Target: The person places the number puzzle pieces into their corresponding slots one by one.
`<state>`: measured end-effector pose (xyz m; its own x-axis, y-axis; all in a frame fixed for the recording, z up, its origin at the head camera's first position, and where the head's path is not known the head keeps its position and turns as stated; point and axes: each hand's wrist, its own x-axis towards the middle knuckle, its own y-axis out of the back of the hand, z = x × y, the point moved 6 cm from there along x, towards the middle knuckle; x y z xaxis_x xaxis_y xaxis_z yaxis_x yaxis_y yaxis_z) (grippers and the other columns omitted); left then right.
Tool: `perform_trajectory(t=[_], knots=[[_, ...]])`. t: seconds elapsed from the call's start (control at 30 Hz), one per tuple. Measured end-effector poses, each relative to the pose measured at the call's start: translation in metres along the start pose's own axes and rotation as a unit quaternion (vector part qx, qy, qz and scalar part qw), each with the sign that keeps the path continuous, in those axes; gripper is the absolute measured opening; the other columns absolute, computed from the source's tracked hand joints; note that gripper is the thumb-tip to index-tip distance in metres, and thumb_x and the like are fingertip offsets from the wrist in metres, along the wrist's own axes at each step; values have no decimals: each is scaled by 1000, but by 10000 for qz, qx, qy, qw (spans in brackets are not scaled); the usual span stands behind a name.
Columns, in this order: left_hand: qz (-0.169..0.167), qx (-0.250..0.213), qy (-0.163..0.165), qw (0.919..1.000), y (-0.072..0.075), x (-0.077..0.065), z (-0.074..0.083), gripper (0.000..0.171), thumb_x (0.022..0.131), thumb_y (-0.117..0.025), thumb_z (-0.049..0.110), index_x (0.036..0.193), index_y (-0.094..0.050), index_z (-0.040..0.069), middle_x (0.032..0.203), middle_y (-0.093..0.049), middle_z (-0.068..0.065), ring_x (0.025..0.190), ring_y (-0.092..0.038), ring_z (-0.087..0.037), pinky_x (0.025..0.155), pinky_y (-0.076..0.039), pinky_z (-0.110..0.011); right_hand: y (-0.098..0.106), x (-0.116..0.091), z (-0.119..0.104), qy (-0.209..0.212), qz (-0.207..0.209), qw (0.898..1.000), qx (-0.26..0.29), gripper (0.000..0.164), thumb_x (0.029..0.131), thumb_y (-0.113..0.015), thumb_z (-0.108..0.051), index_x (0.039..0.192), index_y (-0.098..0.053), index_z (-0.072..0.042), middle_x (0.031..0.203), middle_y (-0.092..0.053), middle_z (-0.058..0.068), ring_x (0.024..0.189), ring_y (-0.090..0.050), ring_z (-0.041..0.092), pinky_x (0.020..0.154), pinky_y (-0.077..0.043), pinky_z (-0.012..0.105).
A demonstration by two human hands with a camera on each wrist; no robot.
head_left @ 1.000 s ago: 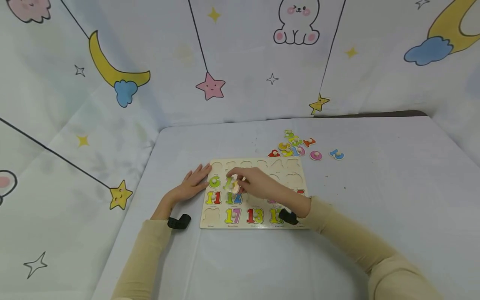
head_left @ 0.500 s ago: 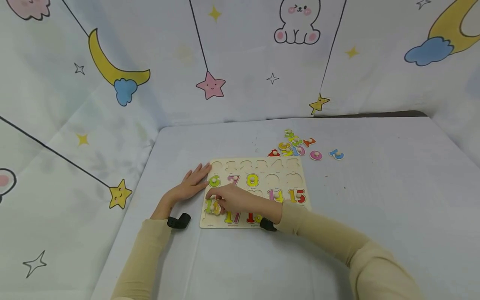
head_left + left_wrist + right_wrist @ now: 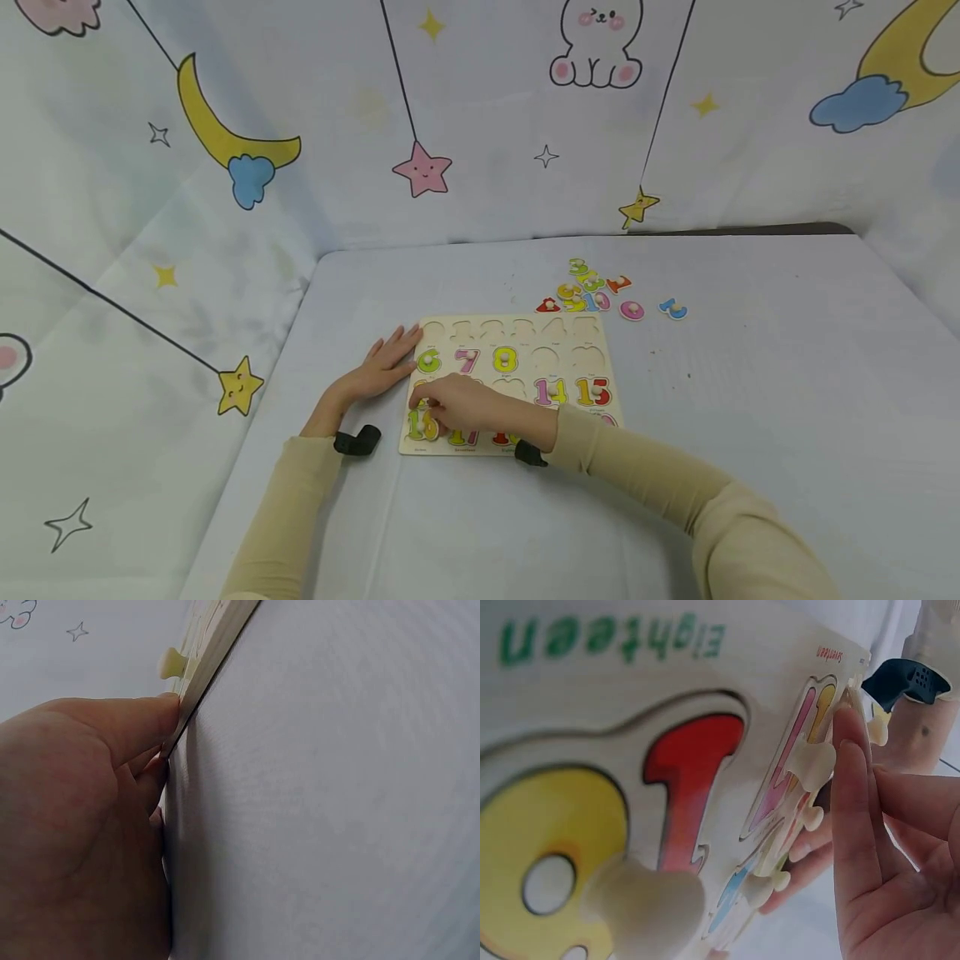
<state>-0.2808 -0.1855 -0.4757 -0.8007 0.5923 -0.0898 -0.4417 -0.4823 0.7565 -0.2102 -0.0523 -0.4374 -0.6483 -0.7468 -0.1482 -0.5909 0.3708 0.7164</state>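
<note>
Nearest, in the bottom row, the sixteen piece (image 3: 420,426) is held by the right hand (image 3: 459,402), its knob apparently pinched between thumb and curled fingers, so the grip is narrow and filled. The piece is placed over the recess at the row's left end; whether it is fully sunk cannot be told, as part of it is covered by the fingers. The step in hand is judged to be the seating of this number. For the next move, a small alignment of outline to recess and a light downward press seem to be called for, then a release of the knob. Just to the right, the seventeen piece (image 3: 471,438) and the eighteen piece (image 3: 697,769) are seen lodged in the wooden board (image 3: 442,452), partly screened in the head view.

Beside the left edge, the left hand (image 3: 381,367) is laid with fingers extended; nothing is gripped, but the edge is touched by its thumb, and the board is probably steadied thus.

Farther up, the seven piece (image 3: 467,360) and the eight piece (image 3: 506,360) are seated, while the top row is unfilled. Past the far edge, loose number pieces (image 3: 591,284) are heaped, with a pink zero (image 3: 632,311) lying apart.
</note>
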Motion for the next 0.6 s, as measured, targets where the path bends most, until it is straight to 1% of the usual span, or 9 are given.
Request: perform_trajectory(t=[0.2, 0.43, 0.6], knots=[[-16, 28, 1, 10000, 0, 0, 0, 61, 101, -42, 28, 151, -13, 8, 155, -8, -9, 140, 5, -27, 107, 9, -48, -2, 1, 1, 13, -105, 9999, -61, 24, 94, -54, -3, 113, -63, -13, 66, -61, -4, 54, -56, 7, 48, -42, 19], [-10, 18, -16, 10000, 0, -1, 1, 61, 101, -42, 27, 151, -13, 7, 155, -8, -10, 140, 5, -28, 107, 9, -48, -2, 0, -1, 83, -188, 9996, -205, 21, 94, -58, -7, 113, -64, -15, 69, -60, -3, 52, -54, 6, 49, -44, 20], [-10, -18, 17, 10000, 0, -1, 3, 61, 101, -42, 27, 151, -13, 7, 155, -8, -10, 140, 5, -28, 107, 9, -48, -1, 1, -4, 182, -211, 9991, -309, 20, 94, -59, -9, 113, -64, -13, 70, -61, -2, 53, -51, 6, 52, -42, 18]])
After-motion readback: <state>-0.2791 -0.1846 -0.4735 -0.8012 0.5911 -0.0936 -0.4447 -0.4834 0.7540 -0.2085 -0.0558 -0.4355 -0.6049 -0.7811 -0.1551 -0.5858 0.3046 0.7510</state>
